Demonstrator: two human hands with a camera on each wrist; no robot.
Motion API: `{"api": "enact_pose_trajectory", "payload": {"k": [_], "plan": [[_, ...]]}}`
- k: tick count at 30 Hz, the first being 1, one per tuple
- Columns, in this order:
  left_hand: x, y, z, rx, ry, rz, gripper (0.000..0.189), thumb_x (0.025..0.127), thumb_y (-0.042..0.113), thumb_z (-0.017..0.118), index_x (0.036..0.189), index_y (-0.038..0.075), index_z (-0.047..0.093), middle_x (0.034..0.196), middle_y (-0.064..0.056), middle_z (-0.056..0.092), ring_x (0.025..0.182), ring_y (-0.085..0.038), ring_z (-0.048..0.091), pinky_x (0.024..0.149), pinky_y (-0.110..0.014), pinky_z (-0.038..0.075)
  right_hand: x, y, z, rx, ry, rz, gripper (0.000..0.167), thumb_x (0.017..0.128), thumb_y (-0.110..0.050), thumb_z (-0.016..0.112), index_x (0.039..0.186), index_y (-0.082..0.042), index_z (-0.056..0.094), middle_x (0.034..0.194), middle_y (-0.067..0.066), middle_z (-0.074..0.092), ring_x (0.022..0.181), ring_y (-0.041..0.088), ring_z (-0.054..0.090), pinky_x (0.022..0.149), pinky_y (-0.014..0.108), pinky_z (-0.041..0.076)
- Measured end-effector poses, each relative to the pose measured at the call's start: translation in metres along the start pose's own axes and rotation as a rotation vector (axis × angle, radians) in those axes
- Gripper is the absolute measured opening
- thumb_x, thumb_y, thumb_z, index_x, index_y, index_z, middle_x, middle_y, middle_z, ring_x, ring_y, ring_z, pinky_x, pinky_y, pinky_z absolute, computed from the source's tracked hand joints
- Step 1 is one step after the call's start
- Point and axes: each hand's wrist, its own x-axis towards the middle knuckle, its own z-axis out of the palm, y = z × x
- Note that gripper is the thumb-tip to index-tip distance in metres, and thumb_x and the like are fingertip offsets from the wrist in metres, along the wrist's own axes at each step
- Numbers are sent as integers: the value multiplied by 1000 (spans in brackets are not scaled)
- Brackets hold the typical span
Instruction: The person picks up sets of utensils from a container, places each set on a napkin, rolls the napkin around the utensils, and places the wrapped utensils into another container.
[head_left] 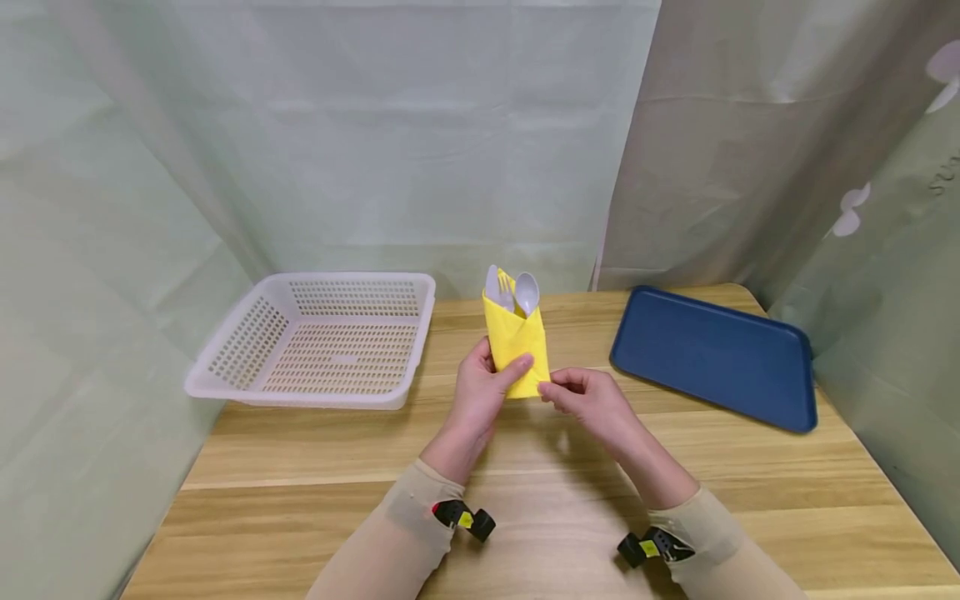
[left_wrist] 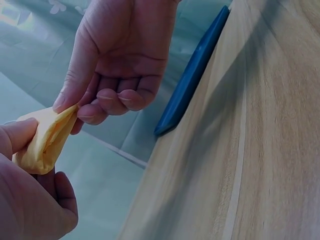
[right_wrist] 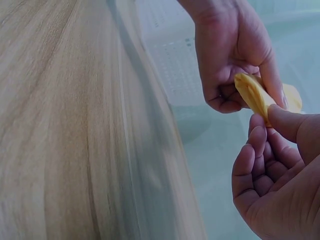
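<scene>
A folded yellow napkin (head_left: 517, 346) is held up above the table, forming a pocket. Out of its top stick a pale plastic knife (head_left: 492, 283), a fork (head_left: 506, 293) and a spoon (head_left: 527, 292); their handles are hidden inside. My left hand (head_left: 483, 387) grips the napkin from the left, thumb across its front. With thumb and fingertips, my right hand (head_left: 592, 402) pinches the lower right corner. Both wrist views show the napkin's folded bottom end (left_wrist: 50, 137) between the two hands, with the right thumb (right_wrist: 287, 122) pressing on its corner.
On the left of the wooden table (head_left: 525, 500) stands a white perforated plastic basket (head_left: 408, 379). A blue rectangular tray (head_left: 712, 358) lies at the right, near the back edge. Pale curtains (head_left: 420, 133) hang behind and at both sides.
</scene>
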Motion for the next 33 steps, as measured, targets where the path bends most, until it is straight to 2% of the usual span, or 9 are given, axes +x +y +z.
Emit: {"api": "enact_pose_trajectory", "payload": {"k": [8,18,26,31,33], "plan": [[-2,5,-1,1,3,1,43,96,9,87,135,3,69,123,-13,77,108,-21,74,89,-32,63,-4,-2,-2,-16,10,-25,24,107,-27,76,109,-4,83,95,3,75,90,22,63,83,40,55],[-5,13,-10,12,19,6,44,96,7,87,136,2,69,124,-14,77,109,-22,74,90,-33,63,-5,-7,1,3,-3,-30,27,107,-31,77,113,-5,85,97,3,79,91,23,65,85,43,56],[-8,19,-15,38,30,-7,44,96,8,87,136,3,69,122,-14,77,106,-22,74,88,-33,63,-5,-7,4,1,-4,-51,24,107,-27,76,107,-5,84,94,3,78,90,22,66,82,37,56],[-10,27,-19,61,9,-2,43,98,9,85,136,1,67,122,-14,77,105,-22,75,88,-34,63,-4,-5,7,-10,-33,-74,20,108,-20,75,114,-2,83,100,6,79,97,29,71,86,33,60],[-12,31,-21,70,6,4,43,98,9,85,135,1,67,122,-15,77,104,-22,75,88,-34,64,-3,-5,8,-21,-53,-83,20,107,-18,75,117,-2,82,103,7,80,100,31,72,89,37,62]]}}
